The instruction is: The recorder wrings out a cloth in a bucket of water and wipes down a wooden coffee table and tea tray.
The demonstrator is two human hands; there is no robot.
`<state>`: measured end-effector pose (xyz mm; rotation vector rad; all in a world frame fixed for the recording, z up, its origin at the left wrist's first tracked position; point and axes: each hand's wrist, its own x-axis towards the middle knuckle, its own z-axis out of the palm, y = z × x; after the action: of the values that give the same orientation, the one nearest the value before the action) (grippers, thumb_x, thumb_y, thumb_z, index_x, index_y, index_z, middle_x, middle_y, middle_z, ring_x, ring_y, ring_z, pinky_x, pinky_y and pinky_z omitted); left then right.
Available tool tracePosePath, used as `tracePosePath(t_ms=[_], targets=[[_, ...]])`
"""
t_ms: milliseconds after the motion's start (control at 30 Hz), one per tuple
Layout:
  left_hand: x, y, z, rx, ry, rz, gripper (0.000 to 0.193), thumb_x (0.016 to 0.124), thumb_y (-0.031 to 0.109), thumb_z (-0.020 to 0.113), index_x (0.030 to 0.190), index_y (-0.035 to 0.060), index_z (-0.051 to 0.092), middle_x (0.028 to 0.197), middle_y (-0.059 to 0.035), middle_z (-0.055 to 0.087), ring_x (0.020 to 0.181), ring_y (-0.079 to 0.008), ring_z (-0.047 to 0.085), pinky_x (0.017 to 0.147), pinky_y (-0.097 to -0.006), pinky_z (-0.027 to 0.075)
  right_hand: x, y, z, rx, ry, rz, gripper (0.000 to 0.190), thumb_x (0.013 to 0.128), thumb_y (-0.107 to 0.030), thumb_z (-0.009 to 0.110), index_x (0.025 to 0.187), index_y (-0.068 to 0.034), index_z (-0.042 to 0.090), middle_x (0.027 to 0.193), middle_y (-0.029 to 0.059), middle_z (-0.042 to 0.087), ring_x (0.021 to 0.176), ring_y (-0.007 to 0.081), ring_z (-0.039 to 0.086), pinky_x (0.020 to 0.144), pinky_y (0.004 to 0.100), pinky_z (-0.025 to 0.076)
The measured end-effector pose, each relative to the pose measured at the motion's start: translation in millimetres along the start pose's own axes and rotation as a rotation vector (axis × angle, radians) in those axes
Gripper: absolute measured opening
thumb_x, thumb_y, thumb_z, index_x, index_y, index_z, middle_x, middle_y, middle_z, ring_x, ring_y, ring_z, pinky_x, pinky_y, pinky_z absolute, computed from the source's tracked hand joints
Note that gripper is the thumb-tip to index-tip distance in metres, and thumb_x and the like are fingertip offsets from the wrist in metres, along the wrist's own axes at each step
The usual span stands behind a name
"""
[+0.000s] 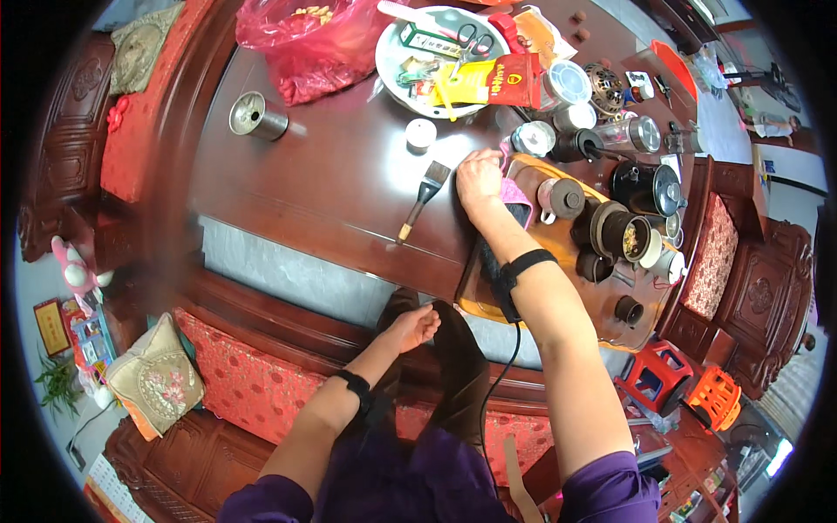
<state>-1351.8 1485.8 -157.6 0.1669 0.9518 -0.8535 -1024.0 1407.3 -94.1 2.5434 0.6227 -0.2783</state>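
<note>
My right hand [479,176] rests at the left edge of the wooden tea tray, fingers bent. Beside it lies a pink-edged item [516,194] with a dark face, and a pink strap shows by the fingertips. Whether the hand grips the strap is hidden. Over my lap, my left hand [418,327] has loosely curled fingers, with nothing visible in them. A flat brush [422,199] with dark bristles and a wooden handle end lies on the table left of my right hand. Behind the brush stands a small white-lidded container [420,135].
The tea tray [467,287] holds a lidded cup [566,198], dark pots and a small cup [629,310]. Further back are a white basin [386,65] with scissors and packets, a red plastic bag [320,65] and a metal canister [258,118]. A black cable [500,379] hangs from my right forearm band.
</note>
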Motion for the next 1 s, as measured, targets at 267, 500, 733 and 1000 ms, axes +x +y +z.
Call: tracePosePath(t_ms=[267, 500, 733, 1000], targets=[[30.9, 21.7, 5.5, 0.057, -0.164, 0.029, 0.047, 0.106, 0.033, 0.039, 0.116, -0.0074, 0.059, 0.116, -0.0218, 0.066, 0.108, -0.0319, 0.065, 0.097, -0.0429, 0.053, -97.3, -51.4, 1.9, -0.003, -0.345, -0.241, 0.032, 0.094, -0.021, 0.054, 0.117, -0.006, 0.072, 0.120, 0.0191, 0.069, 0.112, 0.0408, 0.064, 0.090, 0.0660, 0.047], [39.9, 26.3, -1.8, 0.034, -0.085, 0.039, 0.032, 0.101, 0.026, 0.046, 0.116, 0.0023, 0.062, 0.112, -0.0143, 0.069, 0.102, -0.0265, 0.067, 0.089, -0.0422, 0.054, -228.4, -85.6, 19.1, 0.336, -0.301, -0.448, 0.024, 0.086, -0.022, 0.061, 0.097, -0.006, 0.075, 0.091, 0.0138, 0.074, 0.087, 0.0335, 0.070, 0.078, 0.0438, 0.056], [-1.8, 30.1, 10.9, 0.242, -0.182, 0.006, 0.039, 0.103, 0.031, 0.050, 0.067, 0.0164, 0.042, 0.054, 0.0019, 0.034, 0.044, -0.0099, 0.032, 0.041, -0.0259, 0.026, -179.6, -1.6, -39.5, 1.086, -0.274, -0.061, 0.021, 0.088, -0.028, 0.066, 0.105, -0.017, 0.073, 0.094, 0.0162, 0.072, 0.094, 0.0386, 0.069, 0.084, 0.0478, 0.054], [-102.5, 6.1, 5.1, 0.240, -0.016, 0.042, 0.048, 0.105, 0.036, 0.049, 0.064, 0.0173, 0.035, 0.056, 0.0041, 0.026, 0.047, -0.0087, 0.026, 0.047, -0.0259, 0.022, -75.3, -58.3, -46.1, 0.945, -0.471, 0.281, 0.057, 0.091, -0.055, 0.056, 0.104, -0.003, 0.075, 0.109, 0.0161, 0.074, 0.107, 0.0301, 0.070, 0.092, 0.0404, 0.055]])
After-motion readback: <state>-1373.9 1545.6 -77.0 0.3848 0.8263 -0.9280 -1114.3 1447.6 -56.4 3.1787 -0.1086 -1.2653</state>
